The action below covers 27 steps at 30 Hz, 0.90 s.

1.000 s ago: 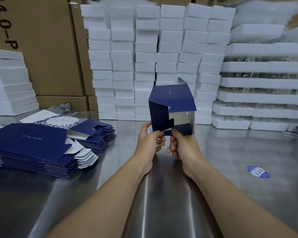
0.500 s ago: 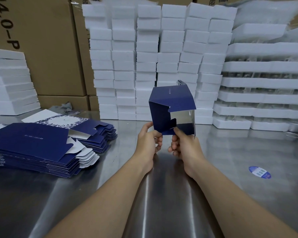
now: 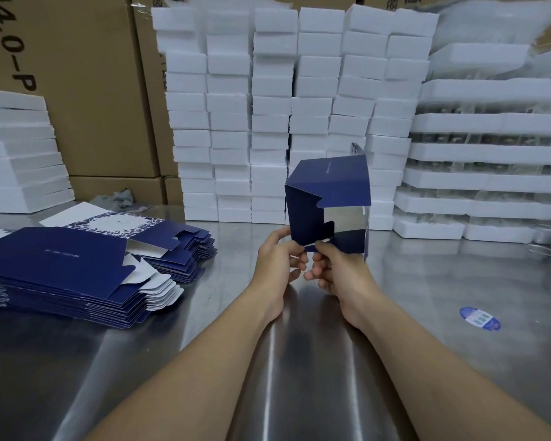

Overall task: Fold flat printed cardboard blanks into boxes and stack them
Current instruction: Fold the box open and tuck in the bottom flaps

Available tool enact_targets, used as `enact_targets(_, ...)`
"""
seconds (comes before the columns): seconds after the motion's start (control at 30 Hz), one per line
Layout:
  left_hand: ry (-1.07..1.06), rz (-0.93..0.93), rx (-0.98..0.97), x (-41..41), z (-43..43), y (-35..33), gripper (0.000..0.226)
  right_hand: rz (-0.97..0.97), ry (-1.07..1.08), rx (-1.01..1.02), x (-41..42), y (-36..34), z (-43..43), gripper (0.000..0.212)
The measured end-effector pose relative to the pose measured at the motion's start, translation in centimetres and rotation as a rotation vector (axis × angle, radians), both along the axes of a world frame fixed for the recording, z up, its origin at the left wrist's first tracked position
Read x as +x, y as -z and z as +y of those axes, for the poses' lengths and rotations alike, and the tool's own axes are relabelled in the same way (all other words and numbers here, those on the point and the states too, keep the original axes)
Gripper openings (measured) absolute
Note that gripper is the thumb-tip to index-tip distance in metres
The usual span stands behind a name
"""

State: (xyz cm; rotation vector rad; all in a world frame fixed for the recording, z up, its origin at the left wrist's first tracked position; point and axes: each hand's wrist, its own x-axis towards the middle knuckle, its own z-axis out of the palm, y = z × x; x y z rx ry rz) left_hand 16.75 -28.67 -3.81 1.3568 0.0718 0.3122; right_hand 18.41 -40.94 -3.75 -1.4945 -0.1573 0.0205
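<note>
Over the middle of the shiny steel table (image 3: 427, 361), I am holding the half-folded dark blue cardboard box (image 3: 328, 183) upright. My left grip (image 3: 277, 262) is joining my right grip (image 3: 337, 272), both now pinching its bottom flap, so base closing is likely starting.

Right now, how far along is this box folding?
Early, by what shows. Done: no finished one stands in view. In hand: one blue box, opened into shape, its near end not yet closed, silver inside showing; the left hand and right hand pinch its lower flaps. Left: a thick stack of flat blanks on the steel table.
</note>
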Motion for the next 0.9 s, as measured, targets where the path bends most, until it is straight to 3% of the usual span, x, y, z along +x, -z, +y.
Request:
enact_targets(0.27,-0.05,-0.026,-0.036,-0.1,0.0,0.1,0.049,0.062,0.068,0.092,-0.4,-0.3,0.3,0.042)
enact_targets(0.63,-0.135,-0.076,0.041,1.1,-0.3,1.1,0.023,0.052,0.067,0.045,-0.3,-0.3,0.2,0.041)
enact_targets(0.9,-0.212,-0.122,0.083,1.7,-0.5,1.7,0.022,0.064,0.074,0.071,-0.2,-0.1,0.6,0.051)
